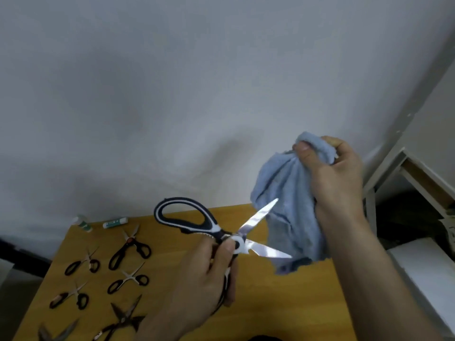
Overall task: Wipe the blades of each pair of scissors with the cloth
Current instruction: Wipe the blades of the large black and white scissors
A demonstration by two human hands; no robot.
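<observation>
My left hand (206, 279) grips the lower handle of a large pair of black-and-white scissors (197, 225), held up above the wooden table (283, 303). Its blades are spread wide and point right, toward a light blue cloth (283, 193). My right hand (330, 173) holds that cloth bunched at the top, and the rest hangs down behind the blade tips. The upper blade tip overlaps the cloth in view; I cannot tell whether it touches. Several smaller black-handled scissors (129, 247) lie in rows on the left part of the table.
Two small green-and-white tubes (112, 222) lie at the table's far left edge, against a pale wall. A white shelf frame (394, 173) stands to the right, with a white box (423, 267) below it.
</observation>
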